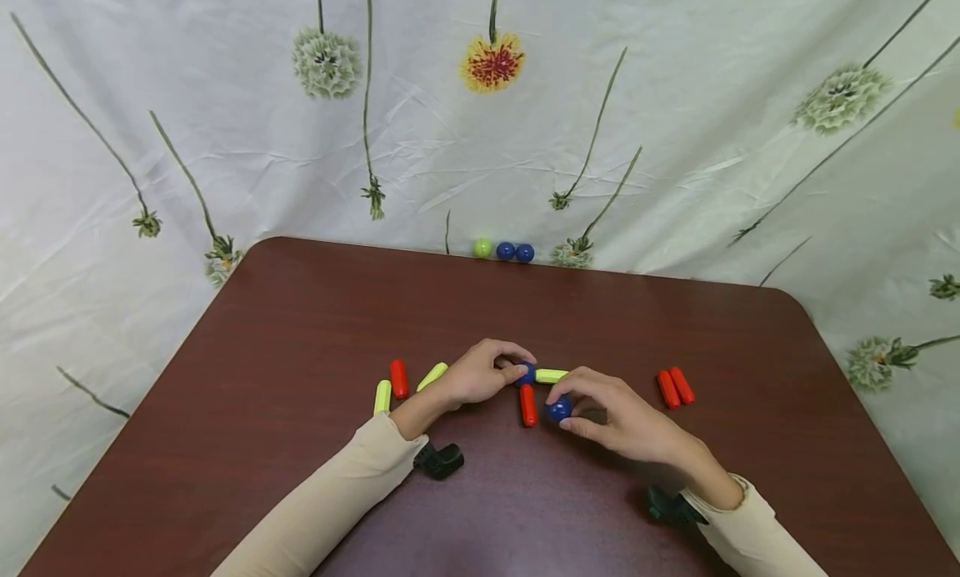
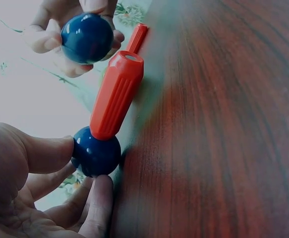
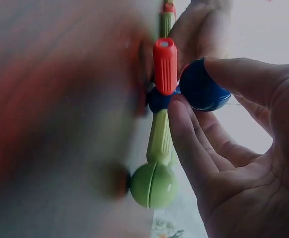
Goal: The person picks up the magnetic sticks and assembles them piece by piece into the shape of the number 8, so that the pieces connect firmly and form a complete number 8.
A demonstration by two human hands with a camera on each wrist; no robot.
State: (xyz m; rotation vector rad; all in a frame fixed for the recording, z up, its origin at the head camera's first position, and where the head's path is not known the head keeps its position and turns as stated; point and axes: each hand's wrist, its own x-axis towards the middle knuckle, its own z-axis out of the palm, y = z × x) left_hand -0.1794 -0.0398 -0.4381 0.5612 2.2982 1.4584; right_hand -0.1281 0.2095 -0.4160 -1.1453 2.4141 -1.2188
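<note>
My left hand [image 1: 480, 374] pinches a blue ball [image 2: 97, 156] between thumb and fingers. A red ribbed rod [image 1: 528, 407] is attached to that ball and points toward me. From the same ball a yellow-green rod [image 1: 551, 376] runs right, and the right wrist view shows a green ball [image 3: 155, 186] at its far end; in the head view my right hand hides that ball. My right hand [image 1: 626, 416] grips a second blue ball [image 1: 558, 408] with thumb and fingertips. This ball is just right of the red rod's free end, seemingly apart from it.
Left of my left hand lie a red rod [image 1: 399, 378] and two yellow-green rods [image 1: 382, 396], one partly behind the forearm. Two red rods [image 1: 676, 387] lie at right. At the table's back edge sit a green ball [image 1: 482, 248] and two blue balls [image 1: 515, 251] before a flowered cloth [image 1: 420, 127].
</note>
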